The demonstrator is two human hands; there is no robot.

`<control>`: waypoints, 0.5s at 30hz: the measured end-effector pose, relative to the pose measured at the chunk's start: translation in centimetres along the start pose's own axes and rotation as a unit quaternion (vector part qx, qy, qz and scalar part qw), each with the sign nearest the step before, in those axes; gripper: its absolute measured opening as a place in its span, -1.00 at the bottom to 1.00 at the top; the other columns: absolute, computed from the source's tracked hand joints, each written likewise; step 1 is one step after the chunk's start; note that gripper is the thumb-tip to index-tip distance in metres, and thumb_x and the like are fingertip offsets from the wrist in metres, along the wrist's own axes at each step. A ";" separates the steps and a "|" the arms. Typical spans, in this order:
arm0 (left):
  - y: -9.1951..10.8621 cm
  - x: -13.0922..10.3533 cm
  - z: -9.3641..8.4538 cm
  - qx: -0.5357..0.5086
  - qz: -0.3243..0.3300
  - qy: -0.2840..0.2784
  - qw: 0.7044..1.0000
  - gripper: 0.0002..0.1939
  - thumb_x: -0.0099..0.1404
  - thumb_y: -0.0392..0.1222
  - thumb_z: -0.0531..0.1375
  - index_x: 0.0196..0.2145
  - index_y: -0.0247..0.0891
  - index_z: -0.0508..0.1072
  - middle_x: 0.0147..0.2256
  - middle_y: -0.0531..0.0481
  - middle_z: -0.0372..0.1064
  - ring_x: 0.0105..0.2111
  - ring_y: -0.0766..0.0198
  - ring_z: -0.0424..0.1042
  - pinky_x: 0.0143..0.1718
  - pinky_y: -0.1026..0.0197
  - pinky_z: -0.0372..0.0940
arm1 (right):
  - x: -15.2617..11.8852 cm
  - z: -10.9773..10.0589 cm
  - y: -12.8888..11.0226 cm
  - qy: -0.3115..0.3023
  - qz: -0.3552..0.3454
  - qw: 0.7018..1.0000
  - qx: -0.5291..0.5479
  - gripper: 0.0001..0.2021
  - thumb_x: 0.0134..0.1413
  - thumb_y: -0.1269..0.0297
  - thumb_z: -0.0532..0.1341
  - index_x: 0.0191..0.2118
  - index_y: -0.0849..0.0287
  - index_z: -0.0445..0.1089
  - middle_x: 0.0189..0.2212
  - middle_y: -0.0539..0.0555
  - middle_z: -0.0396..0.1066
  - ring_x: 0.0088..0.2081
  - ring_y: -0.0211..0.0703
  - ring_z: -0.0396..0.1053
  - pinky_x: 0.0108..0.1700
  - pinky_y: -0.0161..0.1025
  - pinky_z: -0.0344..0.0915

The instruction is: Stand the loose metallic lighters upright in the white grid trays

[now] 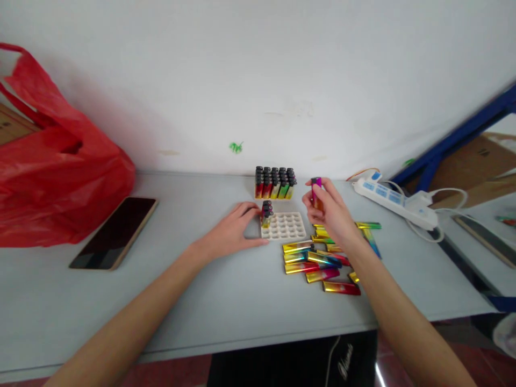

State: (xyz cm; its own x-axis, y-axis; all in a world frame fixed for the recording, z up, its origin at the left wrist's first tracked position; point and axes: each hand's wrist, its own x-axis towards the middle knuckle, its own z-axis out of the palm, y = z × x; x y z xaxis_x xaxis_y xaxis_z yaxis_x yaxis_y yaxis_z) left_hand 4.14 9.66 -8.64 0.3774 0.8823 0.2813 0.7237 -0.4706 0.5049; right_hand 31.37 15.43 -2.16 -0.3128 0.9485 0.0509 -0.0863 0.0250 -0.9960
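A white tray [289, 227] with rows of round holes lies on the grey table. A few dark-topped lighters [266, 213] stand upright in its left column. My left hand [236, 231] rests at the tray's left side, thumb and fingers spread around its edge. Right of the tray and above the table, my right hand [328, 207] pinches a purple and orange lighter [316, 196], held upright. Several shiny gold, red, blue and green lighters [342, 288] lie loose below that hand, partly hidden by my forearm. Behind the tray stands a block of upright lighters [275, 184] in rows.
A red plastic bag [60, 166] stands at the left, with a dark phone [115, 232] beside it. At the right lie a white power strip [395, 203] with cables and a blue metal frame [433, 166]. A white wall rises behind the table [226, 312].
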 end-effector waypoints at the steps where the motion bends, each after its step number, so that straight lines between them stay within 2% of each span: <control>1: 0.0 0.0 0.0 0.000 0.000 -0.001 1.000 -0.27 0.33 0.36 0.39 0.25 -0.15 0.48 0.25 -0.24 0.42 0.29 -0.21 0.41 0.42 -0.25 0.32 | 0.6 0.6 0.2 -0.021 0.006 1.000 -0.019 -0.48 0.15 -0.33 0.35 -0.07 -0.03 0.33 -0.48 -0.18 0.21 -0.58 -0.32 -0.11 -0.56 -0.33 -0.11; 4: 0.2 -0.1 -0.1 0.000 -0.001 -0.001 1.000 -0.27 0.34 0.33 0.40 0.28 -0.14 0.47 0.26 -0.24 0.41 0.29 -0.21 0.40 0.42 -0.26 0.32 | 1.7 2.2 1.5 -0.017 -0.032 0.994 -0.103 -0.38 0.16 -0.49 0.28 -0.36 0.04 0.25 -0.59 -0.17 0.04 -0.56 -0.30 -0.06 -0.53 -0.29 -0.07; 7: 0.4 -0.2 -0.1 0.001 0.002 -0.003 1.000 -0.28 0.36 0.32 0.40 0.28 -0.17 0.45 0.28 -0.27 0.40 0.31 -0.22 0.39 0.42 -0.27 0.32 | 1.3 2.8 3.1 0.014 -0.070 0.977 -0.200 -0.30 0.22 -0.48 0.23 -0.55 0.05 0.10 -0.62 -0.11 0.02 -0.52 -0.29 -0.01 -0.47 -0.25 -0.04; 10: 0.5 -0.3 -0.1 0.008 -0.005 -0.012 1.000 -0.27 0.39 0.31 0.39 0.30 -0.18 0.43 0.29 -0.28 0.37 0.32 -0.21 0.37 0.43 -0.25 0.32 | 0.3 2.7 4.1 0.005 -0.064 0.961 -0.269 -0.32 0.25 -0.39 0.21 -0.60 0.05 0.07 -0.63 -0.10 -0.01 -0.52 -0.28 -0.03 -0.45 -0.23 -0.07; 15: 0.5 -0.4 -0.2 0.005 -0.006 -0.016 1.000 -0.27 0.39 0.31 0.38 0.33 -0.13 0.41 0.32 -0.26 0.36 0.35 -0.21 0.35 0.45 -0.26 0.29 | -0.3 2.1 4.0 0.006 -0.080 0.942 -0.325 -0.53 0.28 -0.08 0.13 -0.57 0.05 0.11 -0.64 -0.08 0.10 -0.52 -0.25 0.07 -0.43 -0.23 -0.05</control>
State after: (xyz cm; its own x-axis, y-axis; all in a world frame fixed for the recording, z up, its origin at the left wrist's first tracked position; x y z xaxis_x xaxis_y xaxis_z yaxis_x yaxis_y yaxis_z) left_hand 4.28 9.10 -8.33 0.3877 0.8876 0.2485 0.7342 -0.4604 0.4990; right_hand 29.18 14.56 -6.00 -0.3332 0.9196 0.2080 0.4678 0.3528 -0.8104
